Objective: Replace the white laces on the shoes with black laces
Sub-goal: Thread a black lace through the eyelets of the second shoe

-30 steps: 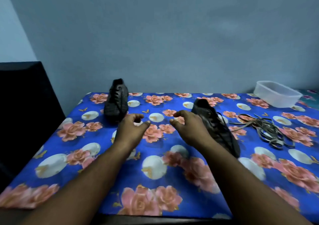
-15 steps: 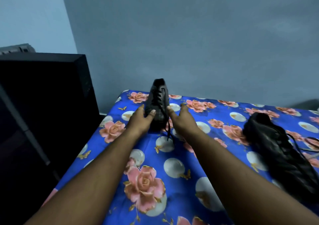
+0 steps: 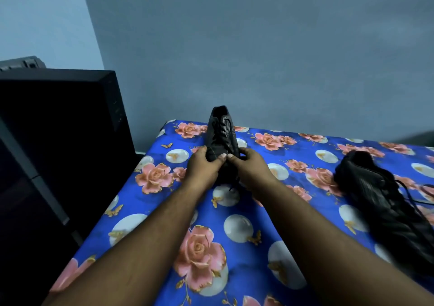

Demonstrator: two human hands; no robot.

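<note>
Table (image 3: 164, 214) in floral cloth, far shoe (image 3: 220, 139) at its back-left edge, second shoe (image 3: 385, 202) well right. My left hand (image 3: 203, 167) and right hand (image 3: 249, 168) curl round far shoe's near end. Laces look black, dim. Next: pull it close.

No readable words, numbers or labels are showing anywhere. The only brand-like sign is a dark swoosh-shaped mark lying on the side of the far black shoe (image 3: 220, 134), near its upper rim; its make cannot be told for sure. The second shoe (image 3: 385, 202), right of that one, is showing no mark.
</note>
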